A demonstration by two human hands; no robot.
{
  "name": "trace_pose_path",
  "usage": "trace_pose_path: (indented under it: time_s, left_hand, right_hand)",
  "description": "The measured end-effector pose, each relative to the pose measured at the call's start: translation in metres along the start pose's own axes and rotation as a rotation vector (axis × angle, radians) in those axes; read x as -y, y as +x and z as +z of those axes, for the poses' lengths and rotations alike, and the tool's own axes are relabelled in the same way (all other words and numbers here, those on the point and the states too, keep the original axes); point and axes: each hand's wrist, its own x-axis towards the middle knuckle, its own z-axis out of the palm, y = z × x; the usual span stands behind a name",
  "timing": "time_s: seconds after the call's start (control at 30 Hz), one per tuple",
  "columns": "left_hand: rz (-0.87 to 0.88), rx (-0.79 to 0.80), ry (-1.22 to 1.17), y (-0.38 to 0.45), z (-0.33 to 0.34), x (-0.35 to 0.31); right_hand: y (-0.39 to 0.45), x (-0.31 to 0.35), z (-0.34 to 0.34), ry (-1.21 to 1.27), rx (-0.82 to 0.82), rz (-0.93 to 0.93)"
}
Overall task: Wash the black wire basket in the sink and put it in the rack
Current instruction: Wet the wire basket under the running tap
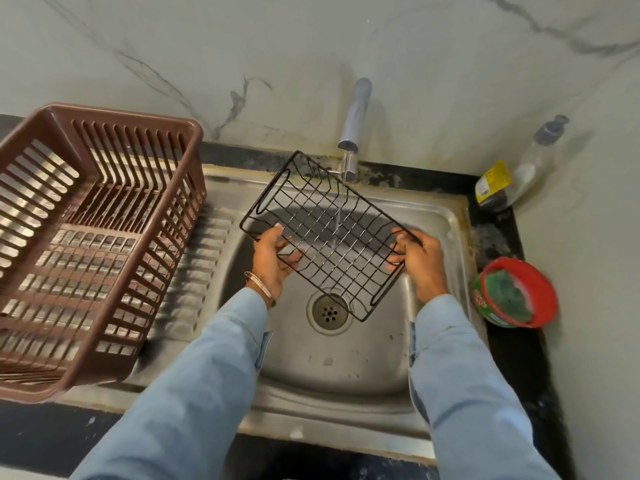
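You hold the black wire basket (329, 233) tilted over the steel sink (346, 358), a thin stream from the tap (353, 123) running through its grid. Your left hand (273, 258) and right hand (420, 263) each curl round a long edge (fingers hooked through the wires). The slatted brown plastic rack (90, 244) stands on the drainboard, left.

We note a grey-veined marble wall (173, 46) behind and to the right, a black counter (498, 216) stained near the tap (353, 123).
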Motion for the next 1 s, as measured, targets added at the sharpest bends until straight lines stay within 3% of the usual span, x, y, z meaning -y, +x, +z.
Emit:
trace_pose_path:
  time_s: [0.4,0.63,1.0]
  left_hand:
    - [-0.197,0.250,0.034,-0.005,0.040,0.025]
    - [-0.124,0.175,-0.053,-0.004,0.025,0.013]
    - [0.070,0.042,-0.012,0.010,-0.027,-0.030]
  right_hand:
    - [0.005,0.011,-0.065,0.123,-0.173,-0.060]
    - [-0.003,0.006,-0.043,0.232,-0.140,-0.019]
    - [-0.003,-0.011,0.028,0.349,0.062,0.128]
